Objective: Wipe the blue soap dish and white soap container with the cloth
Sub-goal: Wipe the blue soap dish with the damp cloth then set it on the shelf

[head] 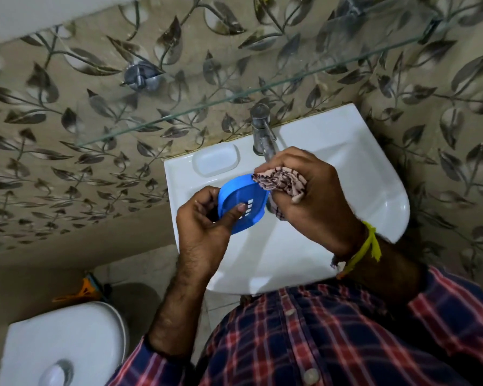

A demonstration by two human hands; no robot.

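Note:
Over the white sink (360,174) my left hand (204,218) grips the blue soap dish (243,204) at its left edge, thumb lying inside near the white drain slots. The dish is tilted with its inside facing me. My right hand (307,196) holds a bunched pink patterned cloth (279,181) against the dish's upper right rim. A white soap container is not clearly in view; a moulded white soap recess (215,160) sits on the sink's back left ledge.
A metal tap (262,132) rises behind my right hand. A glass shelf (234,98) spans the leaf-patterned tiled wall above. A white toilet cistern (64,344) is at lower left, with an orange and blue brush (87,288) on the floor behind it.

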